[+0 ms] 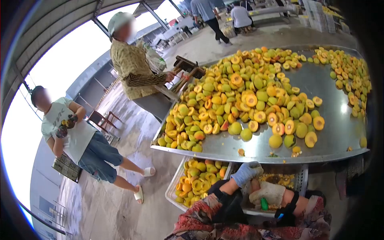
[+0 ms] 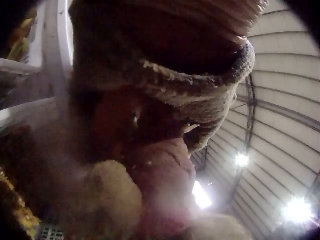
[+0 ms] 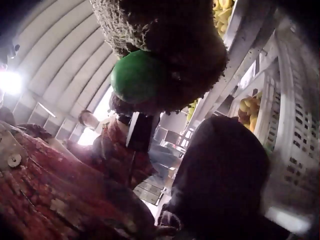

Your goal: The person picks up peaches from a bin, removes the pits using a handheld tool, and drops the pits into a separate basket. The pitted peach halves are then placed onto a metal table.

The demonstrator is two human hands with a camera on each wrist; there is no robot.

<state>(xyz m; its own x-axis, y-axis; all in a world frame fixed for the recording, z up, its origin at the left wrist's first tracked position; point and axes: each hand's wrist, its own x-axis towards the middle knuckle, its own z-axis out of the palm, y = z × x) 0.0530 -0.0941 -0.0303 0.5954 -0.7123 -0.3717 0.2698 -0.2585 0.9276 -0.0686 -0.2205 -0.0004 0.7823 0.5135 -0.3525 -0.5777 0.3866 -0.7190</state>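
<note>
My right hand (image 1: 269, 195), in a pale knit glove, grips a green-handled tool (image 1: 264, 204). Its rounded green end (image 3: 134, 76) sticks out of the fist in the right wrist view; the working end is hidden. Close beside it, just below the table's front edge, is my left hand (image 1: 246, 173) in a blue glove with pale fingertips, its fingers bent toward the right hand. I cannot tell whether the left hand holds anything. Both hands are above a white crate (image 1: 305, 179) with yellow-brown scraps in it. In the left wrist view, dark knit fabric (image 2: 210, 80) fills much of the picture.
Halved yellow peaches (image 1: 236, 80) are heaped on a metal table (image 1: 224, 146) in front. A white crate (image 1: 171, 194) of peach halves stands at lower left. One person (image 1: 134, 68) stands at the table's left end; another person (image 1: 76, 132) in gloves stands farther left.
</note>
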